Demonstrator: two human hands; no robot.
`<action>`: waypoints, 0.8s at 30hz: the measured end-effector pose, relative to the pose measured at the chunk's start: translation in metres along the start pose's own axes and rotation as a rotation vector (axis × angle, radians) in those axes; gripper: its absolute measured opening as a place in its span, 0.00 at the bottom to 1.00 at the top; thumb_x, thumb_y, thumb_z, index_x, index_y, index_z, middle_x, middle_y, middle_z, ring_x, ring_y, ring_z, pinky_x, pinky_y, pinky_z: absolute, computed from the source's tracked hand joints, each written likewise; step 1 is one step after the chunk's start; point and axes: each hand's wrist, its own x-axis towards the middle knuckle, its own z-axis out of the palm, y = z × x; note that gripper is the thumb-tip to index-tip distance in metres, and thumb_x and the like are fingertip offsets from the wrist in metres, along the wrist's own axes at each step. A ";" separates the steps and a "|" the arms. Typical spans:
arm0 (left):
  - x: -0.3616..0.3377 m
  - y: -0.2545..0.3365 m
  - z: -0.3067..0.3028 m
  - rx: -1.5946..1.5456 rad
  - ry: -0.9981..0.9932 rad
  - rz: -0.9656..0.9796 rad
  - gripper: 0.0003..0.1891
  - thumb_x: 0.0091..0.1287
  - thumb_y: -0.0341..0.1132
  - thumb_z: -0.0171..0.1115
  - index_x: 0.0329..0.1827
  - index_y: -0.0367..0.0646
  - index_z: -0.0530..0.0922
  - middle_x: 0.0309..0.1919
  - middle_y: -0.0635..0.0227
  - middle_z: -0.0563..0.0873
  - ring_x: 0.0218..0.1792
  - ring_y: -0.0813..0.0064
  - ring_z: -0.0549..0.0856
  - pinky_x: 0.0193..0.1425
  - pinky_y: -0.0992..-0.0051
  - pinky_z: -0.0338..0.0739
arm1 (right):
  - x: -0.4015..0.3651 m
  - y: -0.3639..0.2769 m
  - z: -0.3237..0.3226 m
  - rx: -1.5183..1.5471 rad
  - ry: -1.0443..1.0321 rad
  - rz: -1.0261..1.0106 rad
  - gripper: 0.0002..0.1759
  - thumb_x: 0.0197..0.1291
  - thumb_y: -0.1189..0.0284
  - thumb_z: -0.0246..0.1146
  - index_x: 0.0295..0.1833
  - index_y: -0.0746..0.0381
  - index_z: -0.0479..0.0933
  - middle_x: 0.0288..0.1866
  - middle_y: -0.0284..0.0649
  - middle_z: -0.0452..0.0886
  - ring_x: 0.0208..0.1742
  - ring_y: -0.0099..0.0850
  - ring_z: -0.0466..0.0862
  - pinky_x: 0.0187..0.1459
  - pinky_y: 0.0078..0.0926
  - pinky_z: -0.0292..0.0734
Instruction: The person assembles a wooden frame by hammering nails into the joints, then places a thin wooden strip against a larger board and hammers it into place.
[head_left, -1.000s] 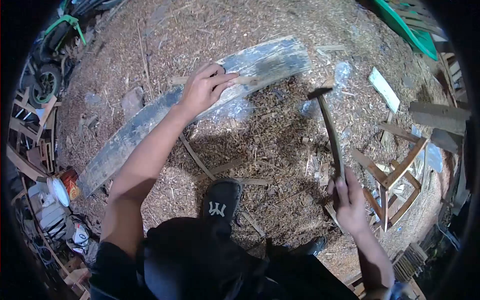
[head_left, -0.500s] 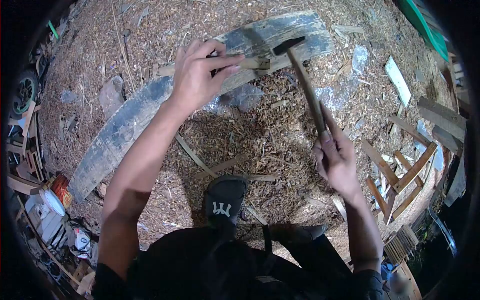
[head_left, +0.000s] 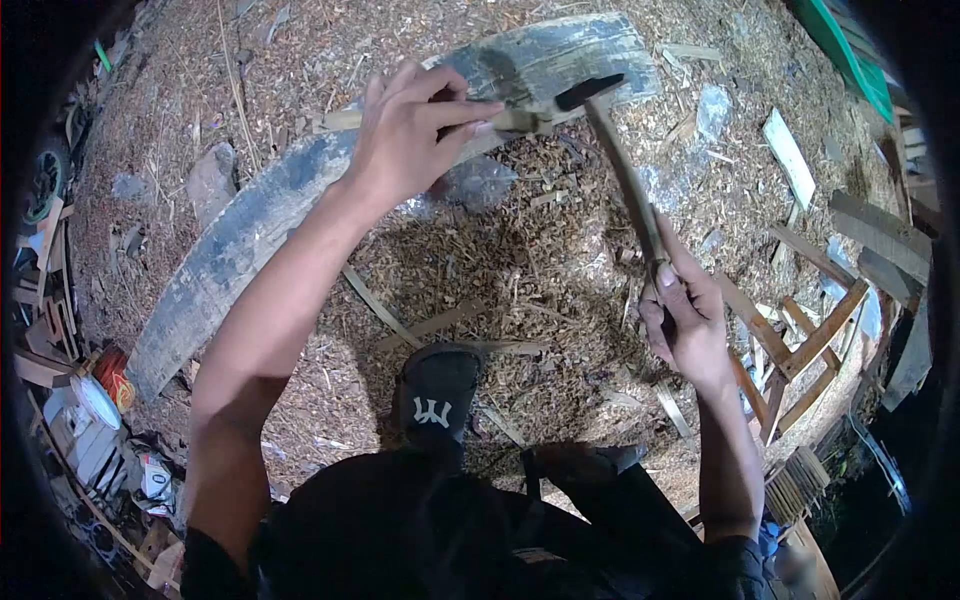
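Note:
My left hand point(head_left: 410, 140) is closed on a narrow wooden piece point(head_left: 522, 122), which lies across a long weathered board point(head_left: 240, 240). Thumb and index finger point toward the piece's right end; whether they pinch something small there is too fine to tell. In my right hand point(head_left: 685, 315) is the wooden handle of a hammer point(head_left: 622, 170). The hammer's dark head is raised just right of the wooden piece, near the upper right part of the board.
Wood shavings cover the ground. A wooden frame point(head_left: 790, 362) and planks point(head_left: 880, 232) lie at the right, a green object point(head_left: 855, 65) at the upper right. My shoe point(head_left: 437, 395) stands below the board. Scraps and a white lid point(head_left: 97, 402) are at the left.
My right hand has shifted slightly right and down with the hammer, whose head has turned a little. My left hand has moved slightly, still at the wooden piece.

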 end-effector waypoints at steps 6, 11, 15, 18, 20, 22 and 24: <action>0.007 0.011 0.015 0.005 0.003 -0.011 0.10 0.69 0.39 0.74 0.51 0.61 0.94 0.43 0.81 0.82 0.46 0.73 0.76 0.55 0.64 0.63 | -0.010 0.007 0.011 -0.403 0.184 -0.122 0.31 0.84 0.69 0.50 0.88 0.58 0.57 0.46 0.36 0.84 0.28 0.17 0.68 0.32 0.21 0.68; 0.008 0.013 0.013 -0.016 -0.012 -0.035 0.09 0.69 0.41 0.73 0.49 0.58 0.94 0.45 0.79 0.82 0.48 0.71 0.78 0.57 0.62 0.63 | -0.008 0.010 0.010 -0.565 0.165 -0.204 0.30 0.84 0.68 0.49 0.86 0.63 0.58 0.83 0.49 0.69 0.72 0.34 0.79 0.72 0.35 0.71; 0.009 0.010 0.015 -0.023 -0.020 -0.008 0.08 0.71 0.40 0.73 0.50 0.60 0.94 0.43 0.81 0.82 0.47 0.75 0.78 0.55 0.63 0.62 | -0.009 -0.008 0.015 -0.486 0.189 -0.221 0.29 0.84 0.70 0.49 0.86 0.62 0.59 0.82 0.52 0.70 0.84 0.42 0.65 0.82 0.41 0.57; 0.011 0.010 0.015 -0.045 -0.026 -0.017 0.08 0.72 0.40 0.73 0.50 0.59 0.94 0.43 0.80 0.83 0.48 0.76 0.78 0.55 0.63 0.62 | -0.013 -0.026 0.015 -0.580 0.159 -0.169 0.29 0.83 0.73 0.49 0.86 0.57 0.60 0.79 0.54 0.73 0.83 0.44 0.69 0.81 0.43 0.62; 0.010 0.009 0.016 -0.052 -0.027 -0.015 0.08 0.72 0.40 0.72 0.50 0.59 0.94 0.43 0.80 0.83 0.49 0.75 0.79 0.56 0.63 0.61 | -0.017 -0.037 0.014 -0.461 0.178 0.119 0.29 0.84 0.67 0.50 0.85 0.60 0.62 0.72 0.50 0.80 0.70 0.34 0.80 0.72 0.35 0.71; 0.010 0.007 0.017 -0.074 -0.059 -0.036 0.07 0.72 0.39 0.72 0.49 0.58 0.94 0.44 0.79 0.84 0.50 0.75 0.80 0.56 0.62 0.61 | -0.018 -0.035 0.017 -0.442 0.189 0.088 0.29 0.84 0.67 0.51 0.85 0.59 0.62 0.60 0.45 0.83 0.56 0.29 0.80 0.60 0.30 0.74; 0.010 0.009 0.016 -0.078 -0.040 -0.026 0.07 0.72 0.39 0.72 0.48 0.58 0.94 0.44 0.79 0.84 0.51 0.74 0.80 0.57 0.61 0.61 | -0.017 -0.031 0.017 -0.421 0.203 0.050 0.29 0.84 0.67 0.51 0.85 0.59 0.63 0.47 0.40 0.85 0.41 0.24 0.81 0.48 0.26 0.77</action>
